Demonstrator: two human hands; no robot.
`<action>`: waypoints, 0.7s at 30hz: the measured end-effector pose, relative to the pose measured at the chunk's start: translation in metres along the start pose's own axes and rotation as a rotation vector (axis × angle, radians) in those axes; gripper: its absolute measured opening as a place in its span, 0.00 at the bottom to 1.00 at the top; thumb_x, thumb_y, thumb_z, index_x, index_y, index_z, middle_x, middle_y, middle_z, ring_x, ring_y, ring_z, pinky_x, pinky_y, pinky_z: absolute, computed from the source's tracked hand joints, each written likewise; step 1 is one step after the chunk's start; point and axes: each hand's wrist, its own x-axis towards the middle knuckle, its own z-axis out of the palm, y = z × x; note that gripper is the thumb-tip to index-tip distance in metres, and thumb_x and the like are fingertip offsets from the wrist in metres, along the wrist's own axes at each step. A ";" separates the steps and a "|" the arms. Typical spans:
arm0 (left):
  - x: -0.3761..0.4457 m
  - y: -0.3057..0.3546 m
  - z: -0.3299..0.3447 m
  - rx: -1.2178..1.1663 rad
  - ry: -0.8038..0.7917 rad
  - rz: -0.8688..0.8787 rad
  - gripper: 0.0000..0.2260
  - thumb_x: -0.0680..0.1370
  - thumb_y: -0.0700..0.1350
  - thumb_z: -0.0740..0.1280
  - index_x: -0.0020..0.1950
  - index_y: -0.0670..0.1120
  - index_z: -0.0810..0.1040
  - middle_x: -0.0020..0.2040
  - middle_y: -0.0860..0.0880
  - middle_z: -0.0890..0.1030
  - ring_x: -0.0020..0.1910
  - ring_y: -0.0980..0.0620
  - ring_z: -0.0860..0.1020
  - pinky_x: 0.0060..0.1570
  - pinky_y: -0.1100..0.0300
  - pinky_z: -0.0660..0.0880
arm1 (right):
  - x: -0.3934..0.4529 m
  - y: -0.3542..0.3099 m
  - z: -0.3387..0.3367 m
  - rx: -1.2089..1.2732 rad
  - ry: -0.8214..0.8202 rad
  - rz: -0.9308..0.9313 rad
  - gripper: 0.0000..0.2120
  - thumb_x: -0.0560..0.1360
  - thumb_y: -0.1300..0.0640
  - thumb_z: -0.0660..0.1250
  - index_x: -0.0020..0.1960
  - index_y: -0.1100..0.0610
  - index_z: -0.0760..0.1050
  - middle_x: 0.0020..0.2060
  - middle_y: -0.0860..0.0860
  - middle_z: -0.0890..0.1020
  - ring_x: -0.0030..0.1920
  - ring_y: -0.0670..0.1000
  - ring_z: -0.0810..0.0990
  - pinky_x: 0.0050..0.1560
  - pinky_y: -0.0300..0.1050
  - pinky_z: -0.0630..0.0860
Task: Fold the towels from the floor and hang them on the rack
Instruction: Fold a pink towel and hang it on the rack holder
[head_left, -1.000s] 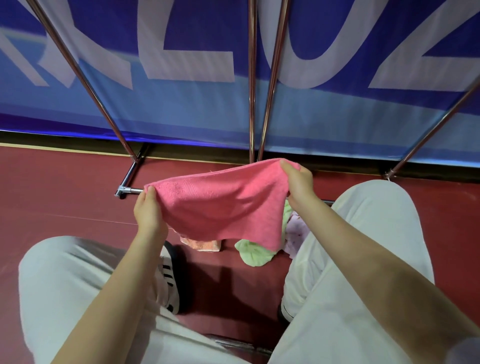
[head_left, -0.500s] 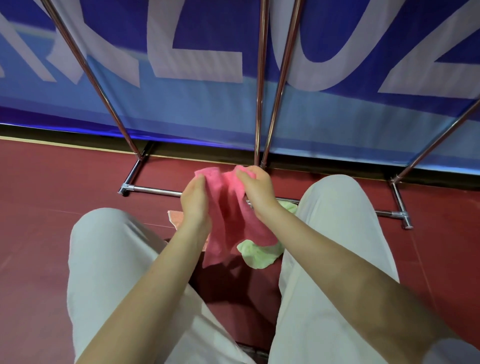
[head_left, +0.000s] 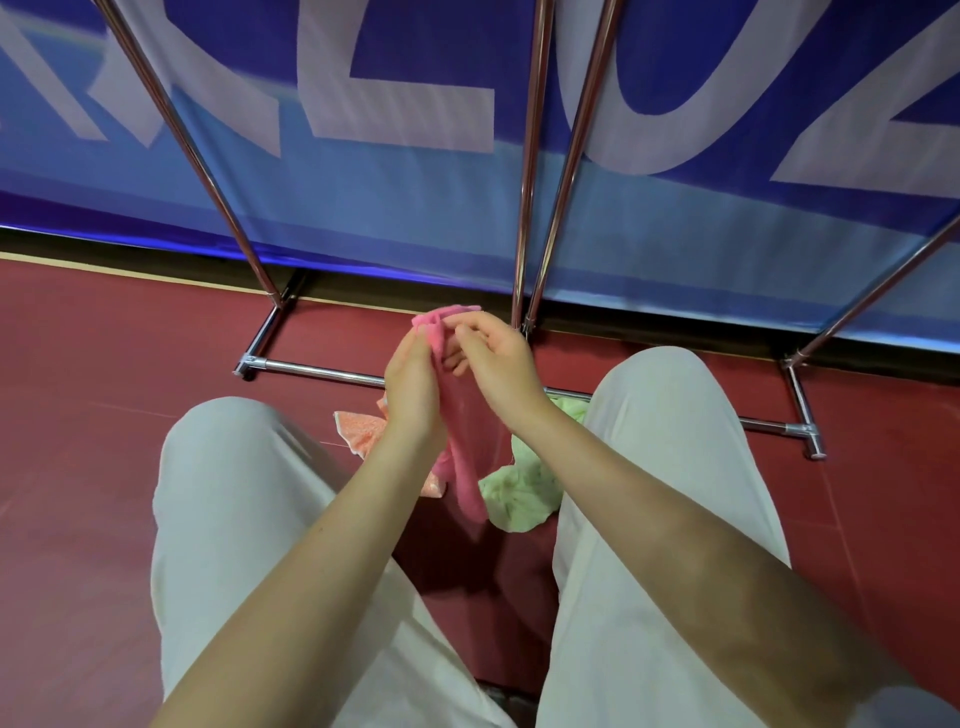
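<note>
- The pink towel (head_left: 464, 467) hangs at the centre of the frame, folded into a narrow strip, its long axis running top to bottom, the upper end bunched at the fingertips and the free end pointing down toward the floor (head_left: 93, 426).
- The left hand (head_left: 413, 395) grips the towel's upper part, fingers curled together around it.
- The right hand (head_left: 493, 358) pinches the top edge with loosely spread fingertips.
- A green towel (head_left: 519, 493) and an orange towel (head_left: 363, 428) lie on the floor between the knees, just below the rack (head_left: 322, 370) base bar.
</note>
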 end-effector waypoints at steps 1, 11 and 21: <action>-0.001 0.002 0.000 0.013 -0.017 0.015 0.15 0.80 0.40 0.57 0.59 0.36 0.79 0.58 0.37 0.81 0.57 0.43 0.80 0.58 0.55 0.76 | 0.000 -0.001 -0.002 -0.037 -0.022 -0.024 0.11 0.78 0.67 0.60 0.49 0.59 0.80 0.32 0.50 0.79 0.32 0.44 0.77 0.37 0.36 0.74; 0.007 0.003 0.002 0.130 0.105 -0.138 0.12 0.74 0.45 0.66 0.52 0.40 0.83 0.41 0.48 0.82 0.44 0.54 0.78 0.51 0.56 0.72 | 0.004 -0.002 -0.019 -0.571 0.097 -0.419 0.12 0.73 0.58 0.69 0.56 0.51 0.82 0.40 0.44 0.70 0.49 0.48 0.70 0.51 0.42 0.71; -0.002 0.007 0.000 0.090 0.108 -0.156 0.12 0.76 0.43 0.62 0.53 0.42 0.84 0.49 0.41 0.83 0.47 0.52 0.78 0.49 0.58 0.73 | -0.001 0.003 -0.019 -0.537 0.140 -0.534 0.03 0.74 0.59 0.70 0.44 0.59 0.81 0.41 0.50 0.82 0.47 0.48 0.76 0.48 0.38 0.71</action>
